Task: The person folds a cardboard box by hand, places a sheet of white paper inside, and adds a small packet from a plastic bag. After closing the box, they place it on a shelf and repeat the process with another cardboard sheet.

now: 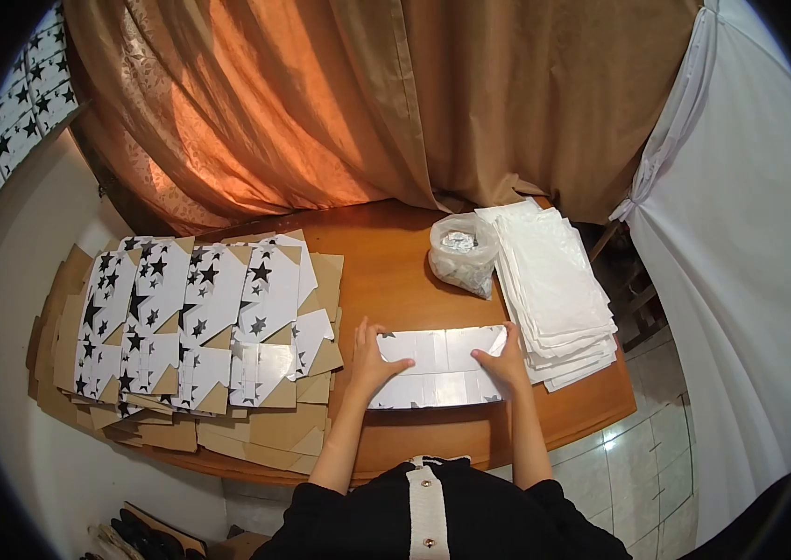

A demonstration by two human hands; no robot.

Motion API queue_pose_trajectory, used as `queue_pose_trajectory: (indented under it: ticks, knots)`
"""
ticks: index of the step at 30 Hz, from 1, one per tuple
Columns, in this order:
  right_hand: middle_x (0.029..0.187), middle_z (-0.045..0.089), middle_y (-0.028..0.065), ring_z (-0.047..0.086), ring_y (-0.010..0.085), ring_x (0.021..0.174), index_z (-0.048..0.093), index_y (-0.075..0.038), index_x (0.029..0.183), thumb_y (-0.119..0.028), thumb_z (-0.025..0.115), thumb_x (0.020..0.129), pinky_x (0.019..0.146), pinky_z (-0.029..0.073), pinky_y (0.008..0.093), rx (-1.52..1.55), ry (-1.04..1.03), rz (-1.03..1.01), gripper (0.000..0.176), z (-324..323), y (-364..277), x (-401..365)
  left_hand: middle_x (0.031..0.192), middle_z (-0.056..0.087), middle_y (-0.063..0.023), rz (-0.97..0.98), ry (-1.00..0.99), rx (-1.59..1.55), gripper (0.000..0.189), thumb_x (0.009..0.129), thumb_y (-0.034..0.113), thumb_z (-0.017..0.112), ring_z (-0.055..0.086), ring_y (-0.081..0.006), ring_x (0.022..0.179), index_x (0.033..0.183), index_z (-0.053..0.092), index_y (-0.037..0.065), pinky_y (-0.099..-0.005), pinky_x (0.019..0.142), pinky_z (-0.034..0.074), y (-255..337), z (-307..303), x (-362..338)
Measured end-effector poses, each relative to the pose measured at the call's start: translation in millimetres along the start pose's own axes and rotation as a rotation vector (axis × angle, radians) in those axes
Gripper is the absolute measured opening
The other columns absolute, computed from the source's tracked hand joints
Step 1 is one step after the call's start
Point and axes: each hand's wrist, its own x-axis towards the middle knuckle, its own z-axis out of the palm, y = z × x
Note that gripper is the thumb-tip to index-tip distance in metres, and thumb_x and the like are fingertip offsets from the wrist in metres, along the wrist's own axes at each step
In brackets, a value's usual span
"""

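Note:
A white cardboard box point(442, 359) with a few dark star prints at its edges lies on the table in front of me. A seam runs along its glossy top. My left hand point(377, 362) grips the left end, thumb on top and fingers round the side. At the opposite end my right hand point(506, 361) holds it the same way, with its thumb pointing inward. Parts of the fingers on both hands are hidden by the box and the hands themselves.
Overlapping star-printed cardboard pieces point(209, 280) cover the table's left side. Behind the box stands a clear plastic bag point(464, 271) with small silvery contents. A stack of white sheets point(559, 280) lies on the right. Brown curtains point(508, 93) hang behind the wooden table point(386, 252).

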Motion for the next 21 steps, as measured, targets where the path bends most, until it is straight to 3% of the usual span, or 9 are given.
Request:
queue_pose_trajectory:
  ticks: [4, 8, 10, 11, 13, 17, 19, 20, 21]
  knots:
    - [0.125, 0.042, 0.026, 0.043, 0.0376, 0.115, 0.025, -0.004, 0.13, -0.022, 0.079, 0.061, 0.093, 0.038, 0.0382, -0.284, 0.075, -0.202, 0.089, 2.4, -8.0, -2.7, 0.143, 0.009, -0.0224, -0.16, -0.138, 0.264, 0.102, 0.043, 0.033, 0.086, 0.02, -0.0484, 0.126, 0.127, 0.036, 0.009, -0.0508, 0.101, 0.028, 22.8, -4.7, 3.6]
    - [0.127, 0.042, 0.0246, 0.042, 0.0362, 0.118, 0.031, -0.003, 0.129, -0.026, 0.077, 0.063, 0.094, 0.037, 0.0379, -0.401, -0.046, -0.198, 0.084, -4.1, -7.8, 0.9, 0.14, 0.018, -0.0246, -0.176, -0.134, 0.239, 0.1, 0.046, 0.034, 0.086, 0.022, -0.0453, 0.127, 0.127, 0.037, 0.005, -0.0468, 0.102, 0.028, 22.8, -8.2, 4.3]
    - [0.119, 0.048, 0.0205, 0.048, 0.0341, 0.11, 0.042, -0.002, 0.121, -0.023, 0.076, 0.065, 0.089, 0.041, 0.0383, -0.329, -0.076, -0.283, 0.069, -10.0, -16.0, -4.9, 0.139, 0.023, -0.025, -0.241, 0.135, -0.168, 0.092, 0.059, 0.031, 0.081, 0.028, -0.0376, 0.127, 0.129, 0.032, -0.002, -0.04, 0.101, 0.032, -3.5, 0.7, 5.9]
    - [0.119, 0.048, 0.0205, 0.048, 0.0341, 0.11, 0.042, -0.002, 0.121, -0.023, 0.076, 0.065, 0.089, 0.041, 0.0383, -0.326, -0.075, -0.287, 0.069, -10.8, -14.0, -5.4, 0.139, 0.023, -0.025, -0.239, 0.138, -0.167, 0.092, 0.059, 0.031, 0.081, 0.028, -0.0376, 0.127, 0.129, 0.032, -0.002, -0.04, 0.101, 0.032, -28.1, 7.1, 10.1]
    - [0.115, 0.053, 0.0175, 0.051, 0.0268, 0.109, 0.051, 0.002, 0.111, -0.023, 0.074, 0.069, 0.088, 0.041, 0.033, -0.06, -0.081, -0.253, 0.054, -13.9, -14.2, -8.0, 0.132, 0.036, -0.0202, -0.499, 0.069, -0.885, 0.077, 0.075, 0.018, 0.07, 0.039, -0.0236, 0.121, 0.132, 0.025, -0.006, -0.0304, 0.094, 0.038, -62.1, 8.3, 20.2]
    - [0.119, 0.053, 0.0177, 0.048, 0.0222, 0.114, 0.058, 0.003, 0.097, -0.017, 0.072, 0.071, 0.091, 0.038, 0.029, 0.167, -0.043, -0.155, 0.035, -32.7, -44.7, -30.8, 0.136, 0.029, -0.0251, -0.612, -0.084, -0.853, 0.077, 0.079, 0.013, 0.066, 0.037, -0.0247, 0.122, 0.134, 0.017, -0.009, -0.0317, 0.098, 0.035, -20.4, -50.5, -6.1]
    - [0.126, 0.048, 0.0204, 0.044, 0.0235, 0.119, 0.06, 0.001, 0.088, -0.007, 0.07, 0.072, 0.093, 0.033, 0.0287, 0.554, -0.076, -0.359, 0.022, -39.9, -36.9, -36.1, 0.133, 0.035, -0.0222, -0.44, 0.1, -0.955, 0.082, 0.075, 0.003, 0.067, 0.04, -0.0228, 0.12, 0.136, 0.013, -0.007, -0.0319, 0.098, 0.034, -10.4, -63.1, -31.1]
    - [0.132, 0.041, 0.0218, 0.039, 0.0277, 0.123, 0.059, 0.0, 0.088, -0.001, 0.069, 0.071, 0.098, 0.03, 0.0321, 0.497, -0.129, -0.507, 0.02, -46.0, -29.7, -36.2, 0.132, 0.036, -0.0201, -0.4, 0.0, -1.01, 0.086, 0.072, -0.001, 0.068, 0.04, -0.022, 0.119, 0.137, 0.011, -0.006, -0.0317, 0.098, 0.034, 3.7, -76.8, -41.6]
    - [0.132, 0.041, 0.0218, 0.039, 0.0277, 0.123, 0.059, 0.0, 0.088, -0.001, 0.069, 0.071, 0.098, 0.03, 0.0321, 0.496, -0.125, -0.505, 0.02, -47.9, -32.7, -40.3, 0.131, 0.038, -0.0181, -0.359, -0.098, -1.065, 0.091, 0.069, -0.005, 0.069, 0.041, -0.0212, 0.118, 0.138, 0.01, -0.005, -0.0316, 0.098, 0.034, 14.6, -88.3, -51.0]
